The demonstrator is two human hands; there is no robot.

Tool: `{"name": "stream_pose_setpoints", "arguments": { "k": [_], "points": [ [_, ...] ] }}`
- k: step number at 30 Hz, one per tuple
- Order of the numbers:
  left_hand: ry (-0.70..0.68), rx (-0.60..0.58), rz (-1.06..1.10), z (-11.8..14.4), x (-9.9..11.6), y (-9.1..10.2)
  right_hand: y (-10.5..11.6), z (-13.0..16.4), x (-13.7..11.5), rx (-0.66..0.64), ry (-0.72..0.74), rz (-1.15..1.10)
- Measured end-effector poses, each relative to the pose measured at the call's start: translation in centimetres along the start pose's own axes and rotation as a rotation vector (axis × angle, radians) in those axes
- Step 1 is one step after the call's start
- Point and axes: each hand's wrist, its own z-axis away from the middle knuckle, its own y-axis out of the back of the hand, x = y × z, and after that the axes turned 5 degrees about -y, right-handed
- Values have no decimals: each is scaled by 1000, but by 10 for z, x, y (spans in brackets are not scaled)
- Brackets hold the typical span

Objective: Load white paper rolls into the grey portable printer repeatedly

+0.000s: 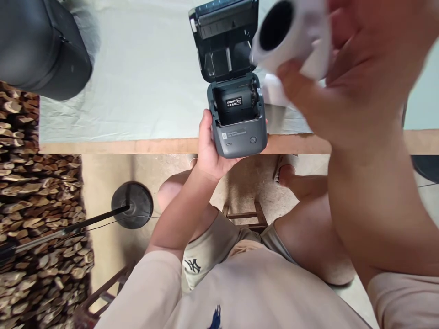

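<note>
My left hand (211, 153) is closed around the lower end of a dark grey label printer (236, 135), holding it at the table's front edge. The printer's lid (228, 45) is swung up, and its roll compartment shows a small printed sticker and no roll inside. Up close at the upper right, my right hand (339, 87) grips a white paper roll (305, 41) with a dark core facing left. The roll is partly blurred and covers some of the table behind it. A white piece of paper (274, 91) shows just under the roll, beside the printer.
A black bag or case (41, 50) stands on the cloth-covered table (144, 82) at the upper left. Below the wooden table edge (120, 147), a round black stand base (132, 205) with a pole rests on the floor. Stacked firewood (41, 228) fills the left side.
</note>
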Motion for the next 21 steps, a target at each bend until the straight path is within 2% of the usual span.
{"name": "stream_pose_setpoints", "arguments": {
  "k": [2, 3, 5, 8, 13, 15, 19, 21],
  "points": [
    [-7, 26, -6, 0, 0, -1, -10, 5, -7, 36, 157, 183],
    [-13, 40, -12, 0, -1, -1, -14, 7, -9, 26, 175, 291],
    [-12, 63, -34, 1, -1, -2, -19, 9, -12, -19, 114, 481],
    [-6, 78, -89, 1, -4, -2, -19, 10, -15, -73, 48, 622],
    [-72, 94, -101, 3, -8, -1, -19, 11, -15, -161, -5, 723],
    [-42, 97, -102, 3, -7, -1, -21, 10, -14, -192, 0, 699],
    [73, 76, -104, 4, -1, -3, -22, 11, -16, -142, 129, 600],
    [83, 68, -80, 5, 1, -3, -21, 13, -19, -145, 173, 573]
  ]
}}
